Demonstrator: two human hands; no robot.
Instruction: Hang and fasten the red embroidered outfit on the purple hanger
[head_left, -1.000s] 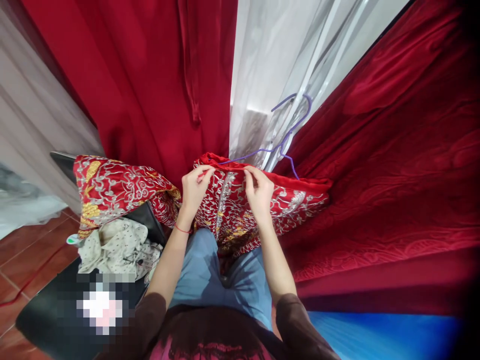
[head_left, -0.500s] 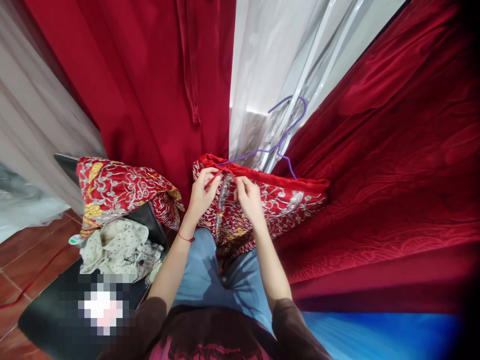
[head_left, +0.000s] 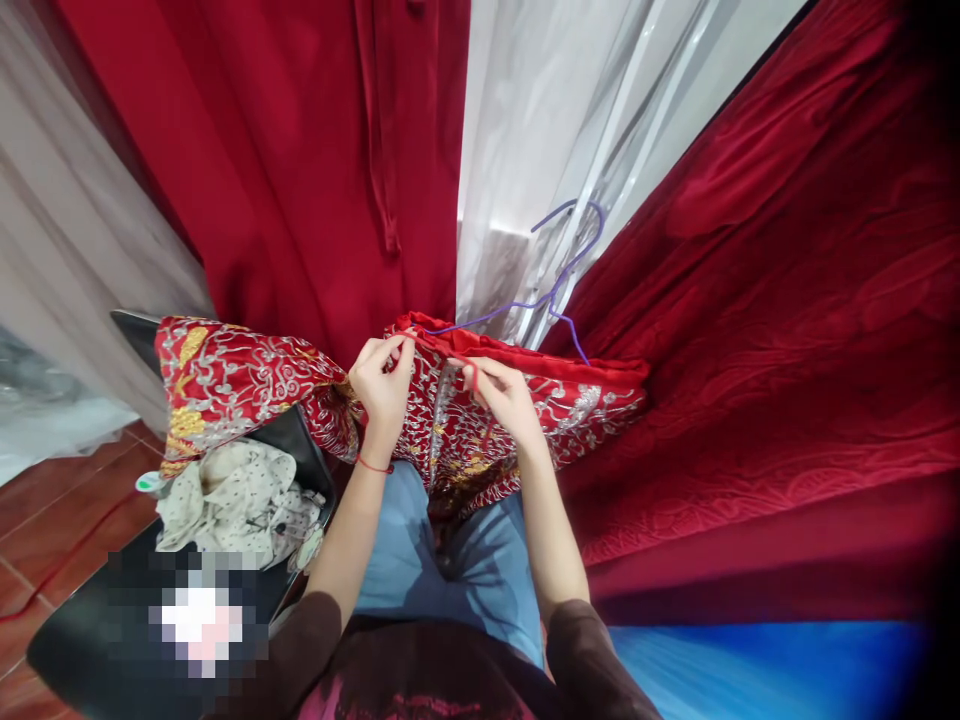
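Observation:
A red garment (head_left: 577, 400) embroidered in silver and gold hangs on a purple wire hanger (head_left: 559, 285) in front of my lap. My left hand (head_left: 381, 385) pinches a thin red tie at the garment's neckline, fingers closed. My right hand (head_left: 504, 395) pinches the other end of the red tie (head_left: 457, 362) just right of the front opening. The two hands are a short gap apart. One embroidered sleeve (head_left: 240, 380) spreads out to the left.
Red curtains (head_left: 300, 150) hang behind, and red velvet cloth (head_left: 787, 300) fills the right side. A white plastic cover (head_left: 540, 130) hangs behind the hanger. A dotted cream cloth (head_left: 232, 495) lies on a black seat (head_left: 82, 640) at lower left, above a tiled floor.
Both hands stayed at the neckline. They drew together over the red tie, then the left hand moved left, pulling the tie out between them.

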